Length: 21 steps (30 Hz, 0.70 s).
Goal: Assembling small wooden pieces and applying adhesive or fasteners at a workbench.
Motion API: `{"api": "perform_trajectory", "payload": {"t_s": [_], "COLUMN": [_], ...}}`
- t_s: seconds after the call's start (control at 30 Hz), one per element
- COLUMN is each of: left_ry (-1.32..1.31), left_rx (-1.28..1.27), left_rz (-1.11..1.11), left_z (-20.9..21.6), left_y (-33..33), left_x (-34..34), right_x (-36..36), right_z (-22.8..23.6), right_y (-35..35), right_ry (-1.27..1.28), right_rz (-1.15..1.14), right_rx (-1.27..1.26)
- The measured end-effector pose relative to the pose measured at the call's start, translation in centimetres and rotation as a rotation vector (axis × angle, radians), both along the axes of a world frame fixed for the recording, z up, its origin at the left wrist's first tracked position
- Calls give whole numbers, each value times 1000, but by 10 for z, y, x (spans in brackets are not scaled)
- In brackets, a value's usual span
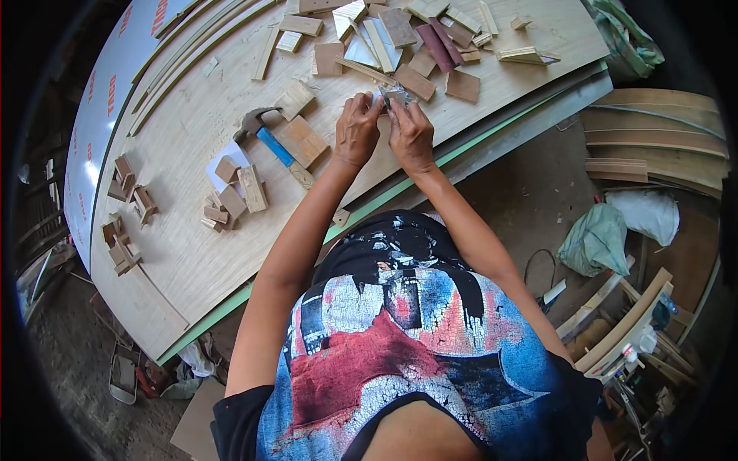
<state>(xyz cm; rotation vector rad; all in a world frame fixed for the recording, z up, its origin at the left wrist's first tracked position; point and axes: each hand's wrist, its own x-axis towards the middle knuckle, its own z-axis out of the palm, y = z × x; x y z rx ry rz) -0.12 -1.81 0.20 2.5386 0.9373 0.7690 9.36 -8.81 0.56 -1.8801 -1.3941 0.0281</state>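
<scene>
Both my hands meet over a large plywood sheet. My left hand and my right hand pinch a small clear plastic packet between their fingertips, just above the board. What the packet holds is too small to tell. A hammer with a blue handle lies on the board to the left of my left hand, next to a flat square wood block.
Several wood offcuts are scattered at the far side of the board, and small blocks cluster at the left. Long curved strips lie along the far-left edge. Curved boards, bags and tools crowd the floor at right.
</scene>
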Motion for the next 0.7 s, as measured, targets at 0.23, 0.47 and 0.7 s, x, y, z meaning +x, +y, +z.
{"api": "perform_trajectory", "payload": {"t_s": [0.23, 0.47, 0.7], "left_ry": [5, 23, -12], "left_rx": [-11, 7, -1], "left_rz": [0, -30, -32], "left_z": [0, -1, -3], "left_y": [-1, 1, -1], "left_x": [-3, -2, -1], "right_x": [1, 2, 1], "right_z": [0, 3, -6], "right_y": [4, 9, 11], "right_ry": [-36, -81, -42], "right_rz": [36, 34, 15], "right_rx": [-52, -110, -120]}}
